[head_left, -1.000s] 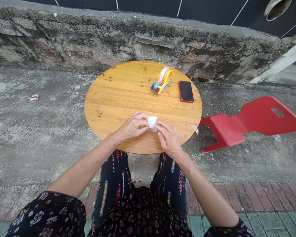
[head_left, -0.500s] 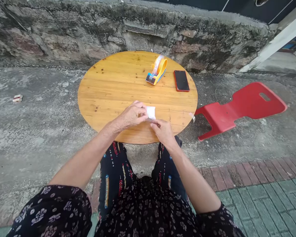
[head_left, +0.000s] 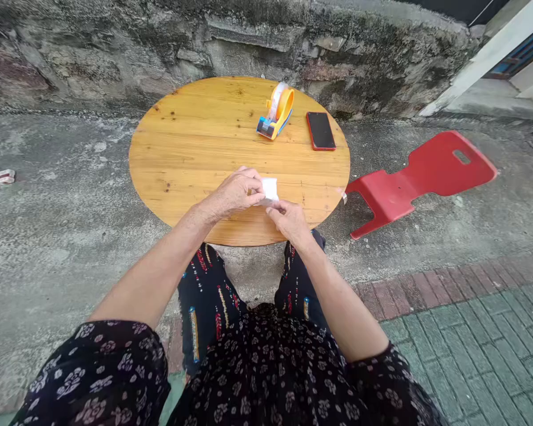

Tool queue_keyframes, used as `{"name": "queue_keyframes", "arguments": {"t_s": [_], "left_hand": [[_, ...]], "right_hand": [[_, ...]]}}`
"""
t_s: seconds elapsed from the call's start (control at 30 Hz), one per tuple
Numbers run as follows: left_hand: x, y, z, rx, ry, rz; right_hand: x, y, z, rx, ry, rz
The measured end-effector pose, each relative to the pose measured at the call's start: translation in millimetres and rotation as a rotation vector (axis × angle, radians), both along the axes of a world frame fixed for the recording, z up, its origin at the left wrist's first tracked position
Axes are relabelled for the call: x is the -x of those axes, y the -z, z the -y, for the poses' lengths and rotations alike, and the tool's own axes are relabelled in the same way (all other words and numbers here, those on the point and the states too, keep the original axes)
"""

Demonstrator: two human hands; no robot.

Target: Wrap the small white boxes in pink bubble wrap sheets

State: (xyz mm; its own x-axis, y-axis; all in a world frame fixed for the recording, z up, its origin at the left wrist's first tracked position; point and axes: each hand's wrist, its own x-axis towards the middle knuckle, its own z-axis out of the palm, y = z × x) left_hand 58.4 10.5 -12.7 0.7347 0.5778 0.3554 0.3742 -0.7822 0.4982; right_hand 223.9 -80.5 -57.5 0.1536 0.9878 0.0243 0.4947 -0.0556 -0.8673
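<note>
Between my hands, just above the near half of the round wooden table (head_left: pixel 182 165), is a small white packet (head_left: pixel 270 188). My left hand (head_left: pixel 240 190) is closed on its left side, thumb and fingers pinching it. My right hand (head_left: pixel 289 220) is closed too, its thumb and forefinger pressed at the packet's near right corner. The fingers hide the packet's left and lower parts, so its full shape does not show. On the far half of the table stands a yellow and blue tape dispenser (head_left: pixel 275 115) with a roll of clear tape.
A phone with a red case (head_left: pixel 321 131) lies right of the dispenser. A short strip of clear tape (head_left: pixel 344 196) hangs off the table's right edge. Beyond it is a red plastic chair (head_left: pixel 395 195). A stone wall (head_left: pixel 160 50) runs behind the table.
The camera view has shifted slightly, moving the whole scene up and left. Both hands keep their hold on the white packet, with only small finger movement.
</note>
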Motion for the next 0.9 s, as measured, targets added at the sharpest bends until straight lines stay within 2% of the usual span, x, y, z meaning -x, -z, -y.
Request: {"name": "queue_keyframes", "arguments": {"t_s": [0.3,0.5,0.9], "left_hand": [[-2,-2.3,-1,0.034,-0.028,-0.024],[-5,0.6,-1,0.037,-0.06,-0.023],[-5,-0.1,1,0.014,-0.078,-0.021]], "right_hand": [[4,-1.9,-4,-0.003,0.018,0.035],[10,-5.0,-8,0.021,0.101,0.054],[19,-20.9,-12,0.132,0.144,0.26]]}}
